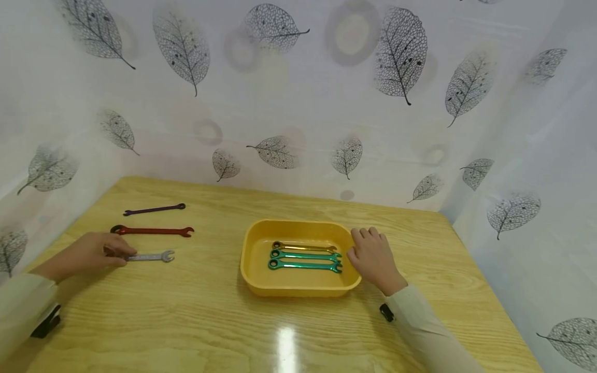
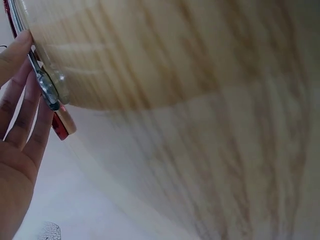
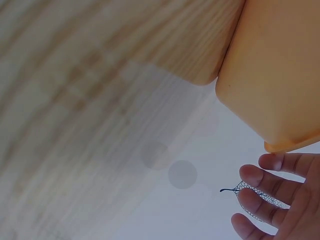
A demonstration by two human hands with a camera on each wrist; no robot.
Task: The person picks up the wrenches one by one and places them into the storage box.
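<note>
On the left of the table, my left hand [image 1: 103, 249] pinches the ring end of a silver combination wrench [image 1: 156, 256]. The thumb and fingers cover that end; its open jaw points right. Just beyond it lies a red wrench [image 1: 156, 231], and farther back a thin purple wrench [image 1: 154, 210]. My right hand [image 1: 375, 259] holds the right rim of a yellow plastic basin [image 1: 298, 292], thumb over the edge. The right wrist view shows its index fingertip at the rim and the other fingers [image 3: 260, 205] spread outside. Inside the basin lie a gold wrench [image 1: 305, 247] and two green wrenches [image 1: 305, 265].
The wood-grain table [image 1: 196, 321] is bordered at the back and sides by a pale curtain [image 1: 298, 103] printed with leaves. A dark wrist strap piece [image 1: 46, 322] shows at the left sleeve, another [image 1: 386, 312] at the right.
</note>
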